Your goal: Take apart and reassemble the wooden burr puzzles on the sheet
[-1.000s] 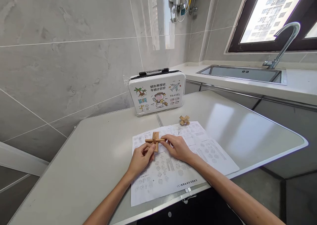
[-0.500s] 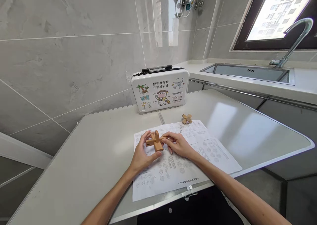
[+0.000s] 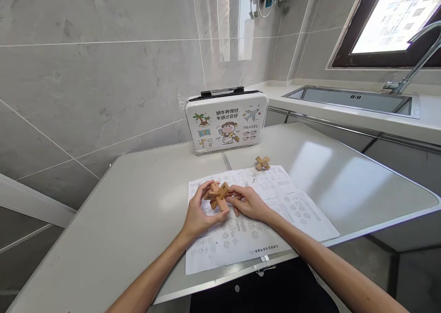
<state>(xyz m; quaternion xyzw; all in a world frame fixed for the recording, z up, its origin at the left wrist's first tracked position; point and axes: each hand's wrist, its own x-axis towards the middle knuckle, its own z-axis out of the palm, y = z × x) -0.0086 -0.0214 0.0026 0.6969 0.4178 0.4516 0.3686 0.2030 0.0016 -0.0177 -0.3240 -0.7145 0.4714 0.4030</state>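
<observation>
A brown wooden interlocking burr puzzle (image 3: 220,204) is held just above the printed sheet, its crossed bars pointing several ways. Dark marks show on the ends of some bars. My left hand (image 3: 199,217) cups it from the left, thumb at its near end and fingers round the far side. From the right, my right hand (image 3: 251,203) pinches the puzzle's right side; its fingertips are partly hidden there. Beneath both hands lies the white sheet (image 3: 220,258), covered in small line diagrams. A second, lighter wooden burr puzzle (image 3: 262,163) rests at the sheet's far edge.
A white cartoon-printed case (image 3: 206,143) with a black handle stands at the back of the pale folding table (image 3: 148,202), near the tiled wall. To the right are a counter with a sink (image 3: 344,99) and a curved tap (image 3: 418,65).
The held puzzle has turned between my hands, so its bars now point at different angles. The camera view has shifted slightly. The second puzzle still lies at the sheet's far edge.
</observation>
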